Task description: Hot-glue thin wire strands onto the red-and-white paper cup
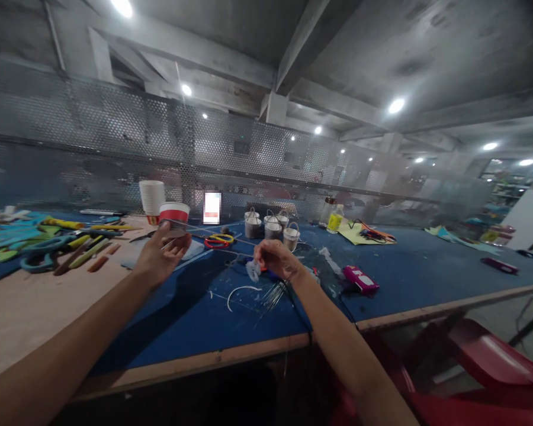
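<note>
Blue cloth covers most of the workbench, with bare wood showing along its left part and front edge. Behind it runs a perforated metal screen, and a red plastic chair sits low at the right.

On the left of the bench lies a heap of yellow, green and teal hand tools. A stack of white cups stands near the screen, and four small metal pails with wire handles cluster at the middle, a glass bottle to their right. A pink tool lies on the cloth right of the hands, and red and yellow rings lie in front of the pails.

The left hand is raised above the bench edge, its fingers curled around a red-and-white paper cup, held upright. The right hand hovers over the cloth, fingers pinched together on a small whitish scrap; what the scrap is made of cannot be told. A thin wire runs between the two hands. Loose thin wires lie on the cloth just below the right hand.
</note>
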Tool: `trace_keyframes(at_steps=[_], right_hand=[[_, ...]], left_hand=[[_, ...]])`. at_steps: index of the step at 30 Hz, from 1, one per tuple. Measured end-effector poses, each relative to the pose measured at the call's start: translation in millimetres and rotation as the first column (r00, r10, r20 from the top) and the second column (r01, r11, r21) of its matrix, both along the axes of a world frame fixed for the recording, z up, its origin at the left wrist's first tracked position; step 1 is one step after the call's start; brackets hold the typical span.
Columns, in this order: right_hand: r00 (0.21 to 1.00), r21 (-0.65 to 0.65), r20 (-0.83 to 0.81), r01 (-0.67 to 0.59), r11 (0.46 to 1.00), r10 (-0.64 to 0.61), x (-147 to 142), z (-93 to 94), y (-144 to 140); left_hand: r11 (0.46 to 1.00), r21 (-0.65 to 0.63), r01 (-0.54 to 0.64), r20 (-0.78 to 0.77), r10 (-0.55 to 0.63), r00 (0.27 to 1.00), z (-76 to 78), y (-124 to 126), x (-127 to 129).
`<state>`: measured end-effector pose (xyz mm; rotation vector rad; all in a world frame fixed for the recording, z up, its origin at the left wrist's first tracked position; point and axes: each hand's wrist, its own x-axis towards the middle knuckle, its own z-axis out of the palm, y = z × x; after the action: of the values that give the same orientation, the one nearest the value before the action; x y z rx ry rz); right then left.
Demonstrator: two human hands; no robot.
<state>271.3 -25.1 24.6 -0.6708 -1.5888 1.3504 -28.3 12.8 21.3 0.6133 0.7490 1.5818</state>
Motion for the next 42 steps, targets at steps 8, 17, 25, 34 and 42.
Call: trace_keyframes(at_steps=[8, 17, 25, 34, 42], right_hand=[[0.957, 0.082, 0.263, -0.152, 0.985, 0.125, 1, 9.5, -10], [0.682, 0.41, 0.679, -0.047, 0.911, -0.27, -33, 7.3, -26], [0.941, 0.016, 0.301, 0.158, 0.987, -0.155, -75, -10.9, -8], [0.834, 0.316, 0.513, 0.038, 0.948, -0.205, -68, -15.4, -28], [0.527, 0.662, 0.663, -0.082, 0.745, -0.531, -75, -19.0, -66]], left_hand=[[0.996, 0.008, 0.089, 0.024, -0.089, 0.996, 1.2, -4, 8], [0.948, 0.054, 0.314, -0.055, -0.311, 0.949, -2.8, -17, 29], [0.928, 0.176, 0.329, -0.16, -0.303, 0.939, -8.1, -18, 33], [0.949, 0.186, 0.255, -0.154, -0.228, 0.961, -4.8, -15, 28], [0.94, 0.123, 0.319, 0.01, -0.323, 0.946, 6.6, -29, 33]])
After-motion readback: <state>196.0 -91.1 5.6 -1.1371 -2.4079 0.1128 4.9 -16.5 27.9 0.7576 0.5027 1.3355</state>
